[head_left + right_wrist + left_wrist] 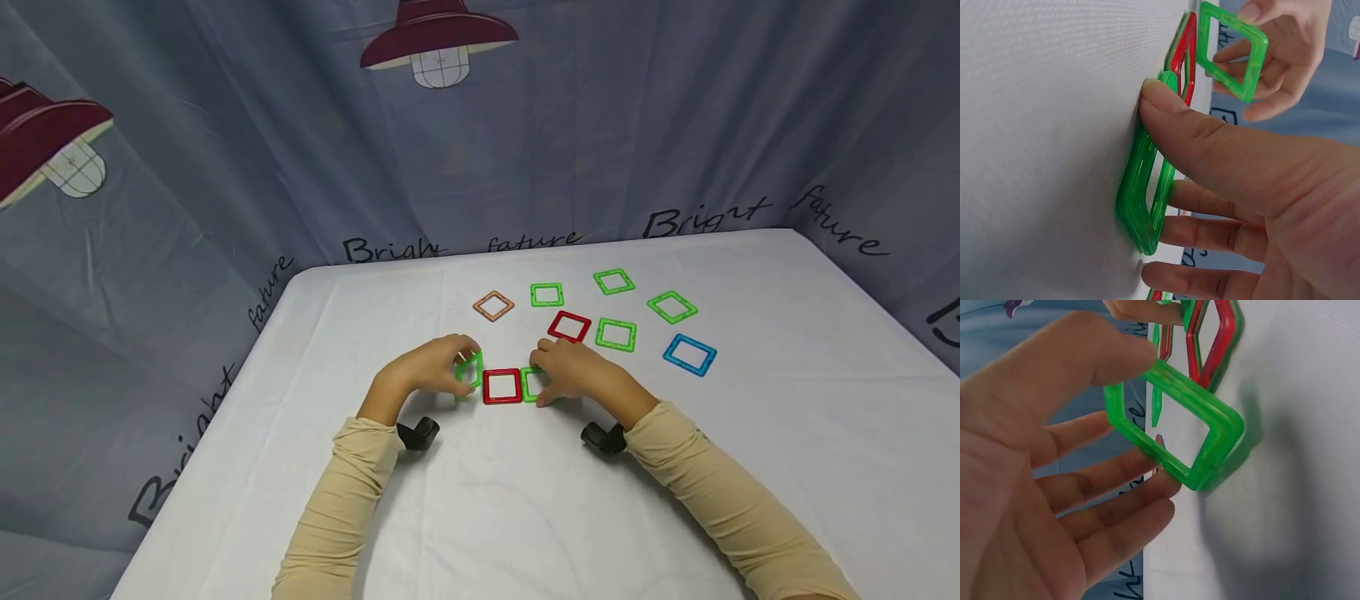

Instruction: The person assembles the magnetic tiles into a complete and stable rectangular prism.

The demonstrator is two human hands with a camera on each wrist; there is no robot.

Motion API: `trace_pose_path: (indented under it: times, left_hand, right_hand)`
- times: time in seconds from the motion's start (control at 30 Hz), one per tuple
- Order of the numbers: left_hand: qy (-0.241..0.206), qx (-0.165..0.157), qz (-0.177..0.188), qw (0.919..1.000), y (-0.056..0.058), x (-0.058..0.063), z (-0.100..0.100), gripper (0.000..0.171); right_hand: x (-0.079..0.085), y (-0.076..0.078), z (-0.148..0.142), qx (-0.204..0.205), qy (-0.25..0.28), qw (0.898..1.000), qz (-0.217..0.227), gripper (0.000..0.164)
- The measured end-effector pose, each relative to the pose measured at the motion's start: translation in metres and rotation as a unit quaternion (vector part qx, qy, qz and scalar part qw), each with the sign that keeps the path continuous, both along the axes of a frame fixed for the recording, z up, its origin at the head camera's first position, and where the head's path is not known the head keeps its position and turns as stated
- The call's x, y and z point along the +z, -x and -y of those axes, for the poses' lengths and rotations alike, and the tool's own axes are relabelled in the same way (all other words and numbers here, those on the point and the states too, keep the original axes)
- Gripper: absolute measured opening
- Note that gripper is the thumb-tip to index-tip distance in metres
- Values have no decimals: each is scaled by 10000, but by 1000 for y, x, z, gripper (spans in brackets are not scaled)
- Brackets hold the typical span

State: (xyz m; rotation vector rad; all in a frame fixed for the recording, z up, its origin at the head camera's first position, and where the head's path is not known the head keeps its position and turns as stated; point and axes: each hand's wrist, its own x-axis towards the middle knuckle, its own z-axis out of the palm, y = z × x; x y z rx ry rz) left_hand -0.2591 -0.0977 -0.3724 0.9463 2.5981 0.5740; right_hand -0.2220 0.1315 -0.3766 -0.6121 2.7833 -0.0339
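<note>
My left hand [433, 367] pinches a green square magnetic tile [1216, 440] between thumb and fingers, tilted up off the white table. Just right of it a red square tile [502, 387] lies flat, and a second green tile [1141, 187] sits against the red tile's right side. Over that second green tile is my right hand [573, 369], thumb on its near edge and fingers at the far edge, gripping it at the table. In the right wrist view the left hand's tile [1254, 65] stands raised beyond the red one.
Behind the hands lie an orange tile [476, 306], another red tile [587, 328], several green tiles [560, 295] and, at the right, a blue tile [690, 369]. A grey curtain [585, 125] with printed lamps hangs behind the white table [495, 517].
</note>
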Motion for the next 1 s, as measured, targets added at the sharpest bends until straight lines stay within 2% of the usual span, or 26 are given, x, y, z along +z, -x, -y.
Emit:
trace_pose_path:
  times: [0.1, 0.37, 0.57, 0.77, 1.0]
  left_hand:
    - [-144, -43, 113, 9998, 1, -1, -1, 63]
    - [-190, -130, 243, 9994, -1, 0, -3, 68]
    - [-409, -198, 399, 9982, -2, -3, -6, 59]
    - [-663, -185, 704, 9951, -3, -4, -7, 58]
    - [-904, -167, 902, 9917, -2, -8, -8, 57]
  right_hand:
    - [0, 0, 0, -35, -5, 10000, 18, 58]
    - [0, -1, -1, 15, 114, 9999, -64, 58]
    - [-1, -1, -1, 39, 150, 9998, -100, 58]
    - [0, 0, -1, 21, 137, 9999, -67, 57]
    - [1, -1, -1, 83, 145, 9998, -66, 57]
